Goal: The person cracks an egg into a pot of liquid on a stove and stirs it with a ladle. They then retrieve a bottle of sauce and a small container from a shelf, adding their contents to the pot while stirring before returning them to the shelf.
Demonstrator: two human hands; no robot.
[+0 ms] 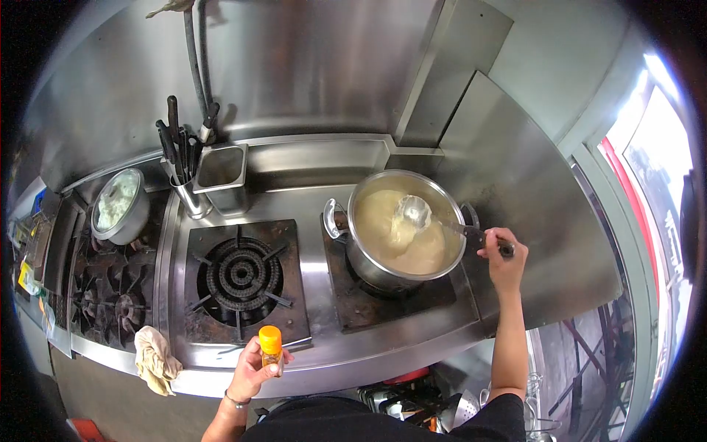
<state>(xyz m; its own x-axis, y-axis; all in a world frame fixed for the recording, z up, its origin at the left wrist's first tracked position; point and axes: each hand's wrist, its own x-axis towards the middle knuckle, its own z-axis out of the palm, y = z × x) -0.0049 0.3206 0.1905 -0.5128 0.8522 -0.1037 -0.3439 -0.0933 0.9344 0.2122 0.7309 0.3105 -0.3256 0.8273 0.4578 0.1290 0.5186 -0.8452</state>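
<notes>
My right hand is wrapped round the dark handle of a ladle that reaches over a large steel pot. The ladle's metal bowl is over the middle of the pot, at the cloudy, pale yellow-beige liquid. Pale liquid shows just below the bowl. At the stove's front edge, my left hand grips a small spice jar with an orange-yellow cap. The jar is upright, with its cap on; fingers cover part of its side. The pot rests on the right burner.
A round burner lies left of the pot. Knives stand in a metal holder beside a rectangular steel container. A bowl with white contents sits on the far-left burners. A cloth hangs over the front edge.
</notes>
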